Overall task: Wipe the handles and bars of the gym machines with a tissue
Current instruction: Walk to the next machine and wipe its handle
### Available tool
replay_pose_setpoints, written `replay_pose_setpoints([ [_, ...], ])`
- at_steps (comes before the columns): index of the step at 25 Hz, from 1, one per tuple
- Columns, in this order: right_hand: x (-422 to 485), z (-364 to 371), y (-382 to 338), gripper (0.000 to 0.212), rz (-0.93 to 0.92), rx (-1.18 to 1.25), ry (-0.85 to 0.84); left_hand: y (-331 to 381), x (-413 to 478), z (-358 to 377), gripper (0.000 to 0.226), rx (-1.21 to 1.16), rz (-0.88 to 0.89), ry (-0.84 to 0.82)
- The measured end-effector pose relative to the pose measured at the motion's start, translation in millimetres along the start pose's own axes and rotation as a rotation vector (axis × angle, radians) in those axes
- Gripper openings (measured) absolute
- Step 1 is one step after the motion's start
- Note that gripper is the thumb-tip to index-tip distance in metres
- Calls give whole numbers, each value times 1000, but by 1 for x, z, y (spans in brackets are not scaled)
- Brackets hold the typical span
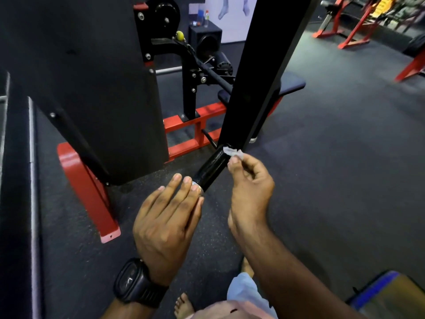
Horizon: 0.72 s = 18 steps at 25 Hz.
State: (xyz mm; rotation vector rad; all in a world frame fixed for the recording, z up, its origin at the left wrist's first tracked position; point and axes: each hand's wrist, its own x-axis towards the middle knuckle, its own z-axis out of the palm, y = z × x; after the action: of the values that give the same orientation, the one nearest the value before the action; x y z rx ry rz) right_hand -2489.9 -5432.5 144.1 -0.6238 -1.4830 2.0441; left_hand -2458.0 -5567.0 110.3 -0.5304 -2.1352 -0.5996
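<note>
At the lower end of the slanting black bar [257, 77], a short glossy black handle [210, 170] juts toward the person, and both hands are set on it for a reason. The left hand [165, 217], with a dark watch [135, 284] on its wrist, keeps its fingers straight and together, their tips resting against the handle's near end cap; this looks meant to steady the handle so it does not swing under the rubbing. The right hand [249, 187] has its thumb and fingers curled into a pinch on a small crumpled white tissue [233, 153], which it presses to the far end of the handle, right where the grip meets the bar. Starting at that joint would let the wipe run down the grip's whole length. The tissue is a scrap, wadded and ragged at its edges, barely wider than the handle. The handle's surface is shiny with faint ridges; whether it is damp or dirty cannot be told.
</note>
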Motion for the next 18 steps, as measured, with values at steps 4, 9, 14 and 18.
replay_pose_setpoints([
  [4, -15, -6, 4, 13, 73, -17, -120, 0, 1, 0, 16, 18, 20, -2],
  [9, -20, -10, 6, 7, 91, -25, -174, 0, 0, 1, 17, 9, 9, 8],
  [14, -14, -7, 4, 9, -7, -23, -148, -1, 0, 1, 17, -6, -6, 7],
  [18, -15, -11, 4, 8, -86, -84, -208, -3, 1, 2, 16, -17, -3, 13],
])
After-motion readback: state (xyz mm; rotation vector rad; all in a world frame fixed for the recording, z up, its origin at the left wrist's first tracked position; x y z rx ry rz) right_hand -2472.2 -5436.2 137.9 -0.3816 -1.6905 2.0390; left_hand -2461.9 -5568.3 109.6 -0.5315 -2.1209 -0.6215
